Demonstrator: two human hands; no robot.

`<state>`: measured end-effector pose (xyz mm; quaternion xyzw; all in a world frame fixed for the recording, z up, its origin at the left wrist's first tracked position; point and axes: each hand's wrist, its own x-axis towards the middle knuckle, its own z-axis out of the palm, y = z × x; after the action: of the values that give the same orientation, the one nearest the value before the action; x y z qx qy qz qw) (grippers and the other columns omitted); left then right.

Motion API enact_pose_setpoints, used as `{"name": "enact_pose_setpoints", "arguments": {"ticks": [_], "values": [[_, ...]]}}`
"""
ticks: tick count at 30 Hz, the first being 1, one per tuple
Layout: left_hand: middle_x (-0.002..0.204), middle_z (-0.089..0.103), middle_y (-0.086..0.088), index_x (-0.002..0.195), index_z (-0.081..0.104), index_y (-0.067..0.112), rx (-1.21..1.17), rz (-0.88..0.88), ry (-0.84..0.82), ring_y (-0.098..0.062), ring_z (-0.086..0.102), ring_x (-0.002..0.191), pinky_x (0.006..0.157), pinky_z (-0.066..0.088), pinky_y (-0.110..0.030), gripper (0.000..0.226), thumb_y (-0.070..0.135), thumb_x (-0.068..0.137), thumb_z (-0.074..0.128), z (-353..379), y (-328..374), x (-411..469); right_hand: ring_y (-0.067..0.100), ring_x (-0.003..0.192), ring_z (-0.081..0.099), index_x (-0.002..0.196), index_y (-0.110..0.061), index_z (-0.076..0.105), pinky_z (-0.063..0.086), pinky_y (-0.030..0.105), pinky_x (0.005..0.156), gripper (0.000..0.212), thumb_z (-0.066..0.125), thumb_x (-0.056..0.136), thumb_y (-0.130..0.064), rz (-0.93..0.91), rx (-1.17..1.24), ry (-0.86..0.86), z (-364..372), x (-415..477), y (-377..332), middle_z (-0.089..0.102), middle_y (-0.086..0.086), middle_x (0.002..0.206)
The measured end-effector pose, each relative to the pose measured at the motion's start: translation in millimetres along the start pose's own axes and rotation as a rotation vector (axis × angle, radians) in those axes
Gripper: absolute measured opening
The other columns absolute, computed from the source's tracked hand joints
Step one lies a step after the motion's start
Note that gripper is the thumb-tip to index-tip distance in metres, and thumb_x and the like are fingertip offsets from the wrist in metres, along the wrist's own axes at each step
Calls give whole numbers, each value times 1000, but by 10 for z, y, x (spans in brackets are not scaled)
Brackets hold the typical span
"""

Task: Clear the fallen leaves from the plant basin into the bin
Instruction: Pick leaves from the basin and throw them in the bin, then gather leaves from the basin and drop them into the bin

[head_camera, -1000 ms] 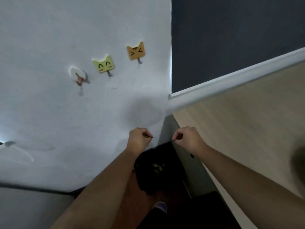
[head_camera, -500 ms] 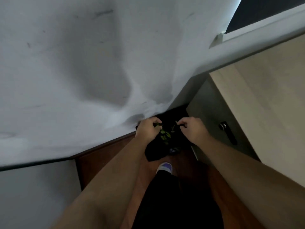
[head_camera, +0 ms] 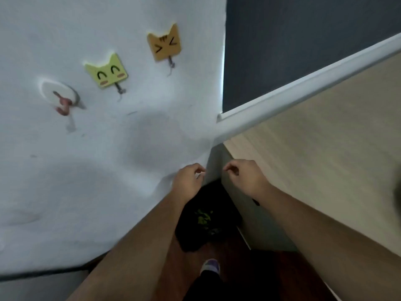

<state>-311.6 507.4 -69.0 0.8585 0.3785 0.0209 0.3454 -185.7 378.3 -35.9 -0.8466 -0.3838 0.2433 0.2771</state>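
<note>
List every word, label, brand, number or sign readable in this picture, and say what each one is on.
None: no words, numbers or brand marks show anywhere.
The orange cat hook on the wall carries only drawn squinting eyes and stripes, no letters.
The yellow-green cat hook carries only a drawn smiling face.
The black bin bag shows no print.

The dark reddish-brown wooden floor (head_camera: 234, 253) carries a black bag-lined bin (head_camera: 195, 233), with a lavender-toed shoe (head_camera: 210, 265) just beside it.
</note>
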Motion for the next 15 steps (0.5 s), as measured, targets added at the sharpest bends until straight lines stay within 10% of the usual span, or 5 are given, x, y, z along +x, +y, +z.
{"name": "enact_pose_setpoints", "arguments": {"ticks": [15], "values": [[114, 62, -5, 109, 63, 20, 299, 765, -324, -22, 59, 108, 90, 47, -30, 25, 20, 85, 58, 1691, 3175, -797, 24, 82, 67, 87, -13, 73, 44, 23, 70, 18, 56, 83, -9, 456, 38, 532, -1896, -2597, 2094, 74, 8, 86]]}}
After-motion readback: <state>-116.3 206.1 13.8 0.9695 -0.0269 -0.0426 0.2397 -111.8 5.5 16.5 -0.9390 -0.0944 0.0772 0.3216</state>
